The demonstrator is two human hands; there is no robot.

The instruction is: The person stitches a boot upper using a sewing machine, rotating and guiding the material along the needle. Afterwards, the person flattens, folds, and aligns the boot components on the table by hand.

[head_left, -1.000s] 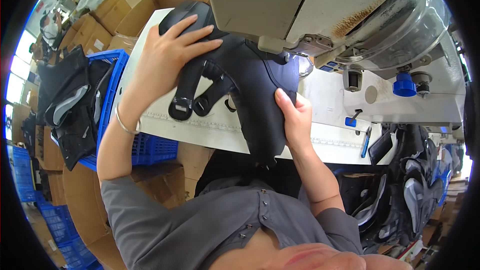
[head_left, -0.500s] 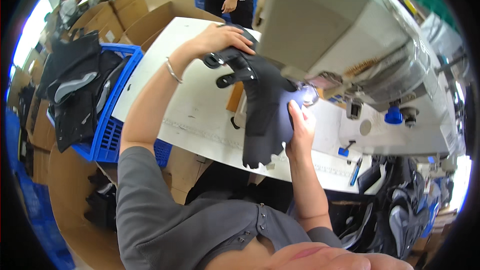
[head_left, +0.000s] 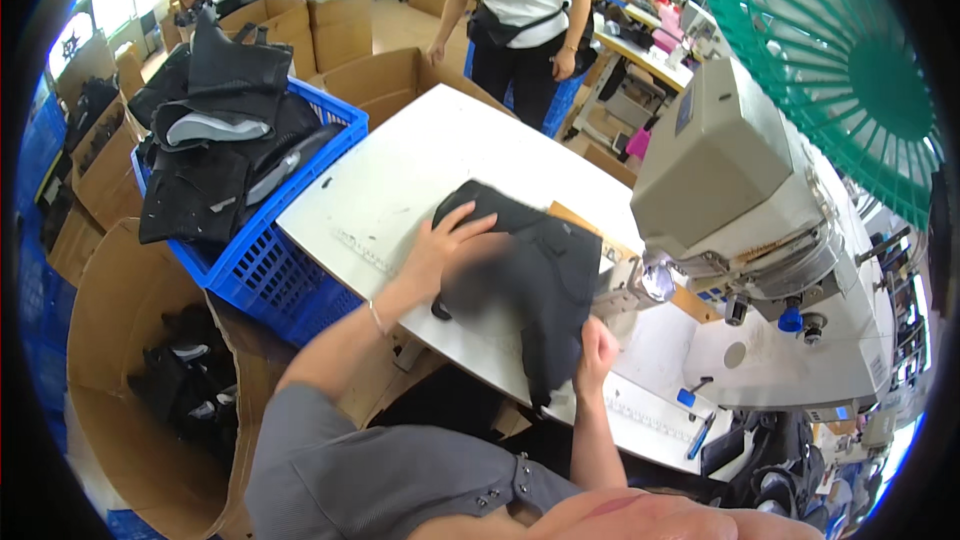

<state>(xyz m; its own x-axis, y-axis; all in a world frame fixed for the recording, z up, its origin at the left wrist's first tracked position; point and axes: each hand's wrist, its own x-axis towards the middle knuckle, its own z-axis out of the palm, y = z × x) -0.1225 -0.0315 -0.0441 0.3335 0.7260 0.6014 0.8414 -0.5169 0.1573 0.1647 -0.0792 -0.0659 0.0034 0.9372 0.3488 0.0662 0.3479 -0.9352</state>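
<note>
A black padded fabric piece (head_left: pixel 560 250) lies on the white table (head_left: pixel 400 160), just left of the sewing machine (head_left: pixel 710 160). My left hand (head_left: pixel 455 250) rests on its left part, fingers spread over the cloth. Part of the piece beside that hand is smeared by motion. My right hand (head_left: pixel 596 355) is closed on the piece's right edge, below the lit needle area, with the fingertips partly hidden. The piece's lower end hangs toward the table's near edge.
A blue crate (head_left: pixel 270 270) heaped with black pieces (head_left: pixel 210 130) stands at the left. Below it, a cardboard box (head_left: pixel 100 370) holds more black pieces. A green fan guard (head_left: pixel 830 60) is at upper right. A person (head_left: pixel 520 0) stands beyond the table. A blue-handled tool (head_left: pixel 702 435) lies at right.
The piece has come away from the machine's needle area and turned, so its shiny strap ends no longer show. My left hand has moved nearer me. The whole view has shifted too.
</note>
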